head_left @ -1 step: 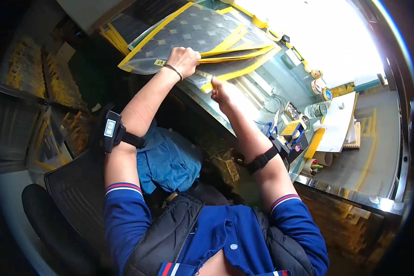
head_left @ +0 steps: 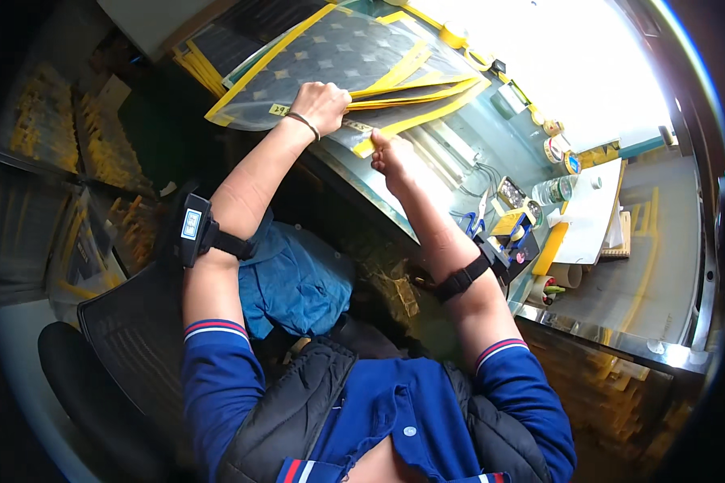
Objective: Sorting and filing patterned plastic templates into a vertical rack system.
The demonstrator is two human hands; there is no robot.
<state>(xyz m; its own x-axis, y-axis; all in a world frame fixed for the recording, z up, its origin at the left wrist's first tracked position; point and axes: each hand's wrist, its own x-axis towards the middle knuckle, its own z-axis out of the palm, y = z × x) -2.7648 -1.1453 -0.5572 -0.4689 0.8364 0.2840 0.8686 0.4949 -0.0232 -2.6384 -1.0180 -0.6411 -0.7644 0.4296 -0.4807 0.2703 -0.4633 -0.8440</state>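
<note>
Several translucent sheets with yellow borders lie in a fanned stack at the far end of the bench. My left hand (head_left: 321,109) is closed in a fist around the near edges of the upper sheets, lifting them off the one below. The top sheet (head_left: 298,60) shows a pattern of pale diamonds and bows upward. My right hand (head_left: 393,163) pinches the near corner of the lower yellow-edged sheet (head_left: 411,125), beside a small label strip. Inside my left fist, the gripped edges are hidden.
On the glass-topped bench at right are scissors (head_left: 481,211), a plastic bottle (head_left: 553,191), tape rolls (head_left: 572,164), a white board (head_left: 592,213) and a cardboard tube (head_left: 569,276). Blue cloth (head_left: 298,278) lies below my arms. Racks of yellow-edged sheets (head_left: 109,145) stand at left.
My right hand has shifted slightly up to the lower sheet's near corner, which it now pinches. My left hand keeps its grip on the upper sheets.
</note>
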